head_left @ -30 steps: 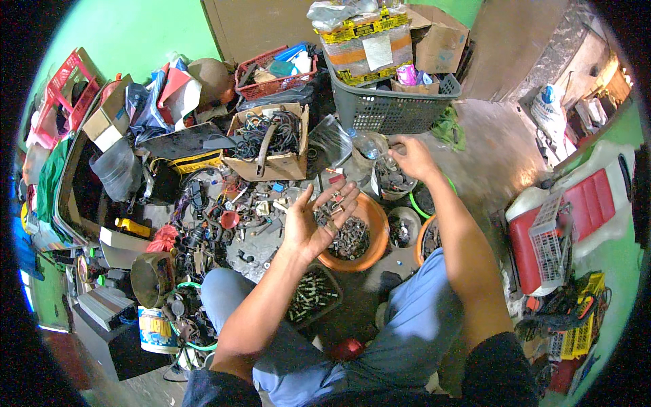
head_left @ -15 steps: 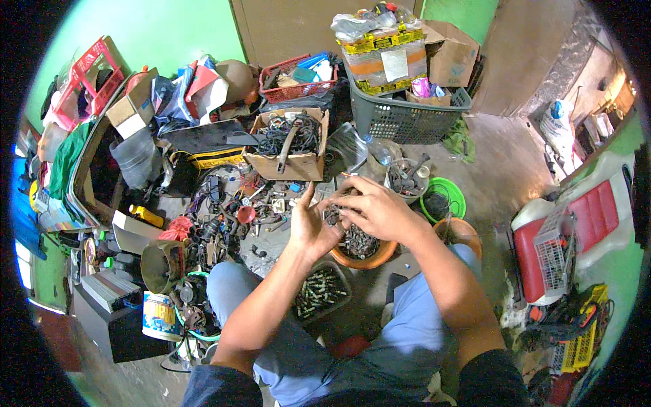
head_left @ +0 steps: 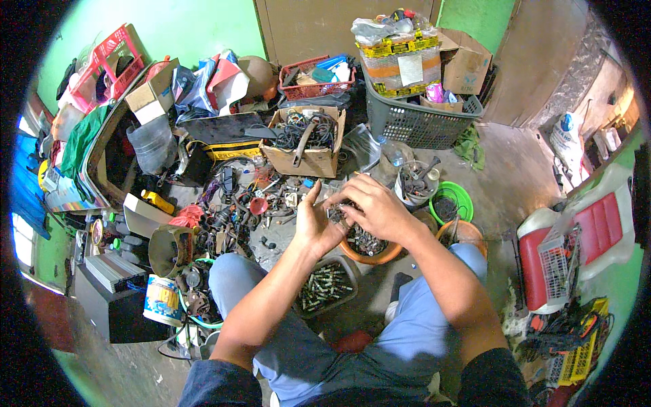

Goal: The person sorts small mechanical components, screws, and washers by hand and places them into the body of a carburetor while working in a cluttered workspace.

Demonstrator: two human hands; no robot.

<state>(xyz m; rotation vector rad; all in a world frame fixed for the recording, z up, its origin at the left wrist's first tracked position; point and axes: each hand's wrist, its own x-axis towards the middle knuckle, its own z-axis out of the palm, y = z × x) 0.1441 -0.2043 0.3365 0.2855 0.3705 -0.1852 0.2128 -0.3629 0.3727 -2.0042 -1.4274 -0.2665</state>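
Loosely cupped left hand [head_left: 314, 228]; small, jumbled greyish parts [head_left: 336, 214] on palm.

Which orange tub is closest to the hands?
The orange tub of small parts, partly hidden by the right hand; the other orange tub sits beside the right knee.

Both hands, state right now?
Left hand: open, palm up, apparently cupping small parts.
Right hand: fingers bent over the left palm; whether it's gripping anything can't be told.

Green wall [head_left: 163, 34] shone at upper left, white glare sat at left rim, shadow darkened trousers [head_left: 413, 346] at lower centre, straight edges bowed outward, noise speckled black corners.
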